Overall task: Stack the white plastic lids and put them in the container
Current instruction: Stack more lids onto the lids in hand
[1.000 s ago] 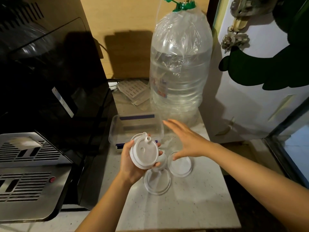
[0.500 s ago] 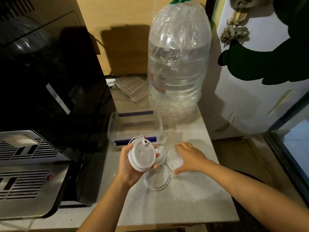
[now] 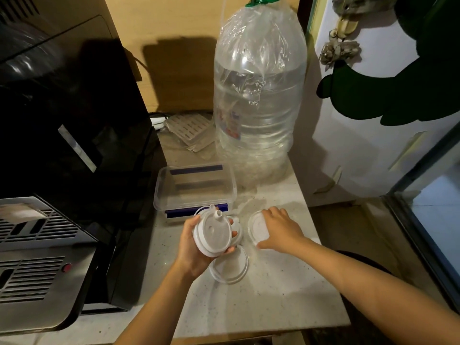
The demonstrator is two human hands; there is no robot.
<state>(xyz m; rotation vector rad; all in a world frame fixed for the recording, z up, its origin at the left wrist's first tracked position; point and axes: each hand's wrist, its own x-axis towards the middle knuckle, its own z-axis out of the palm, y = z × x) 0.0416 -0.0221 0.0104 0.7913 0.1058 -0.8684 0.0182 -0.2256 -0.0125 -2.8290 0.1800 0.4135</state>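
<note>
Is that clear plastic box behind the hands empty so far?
Empty, as far as shows: the clear container stands open, with only its bare floor visible inside.

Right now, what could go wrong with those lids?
1. The left hand holds a stack of spouted lids tilted in the air, gripped only at the edges; one could slide off.
2. The right hand presses on a flat lid lying on the counter; thin lids are hard to pick up, and it might skid away.
3. The big water bottle stands right beside the container, so a reaching arm could bump it.
</note>
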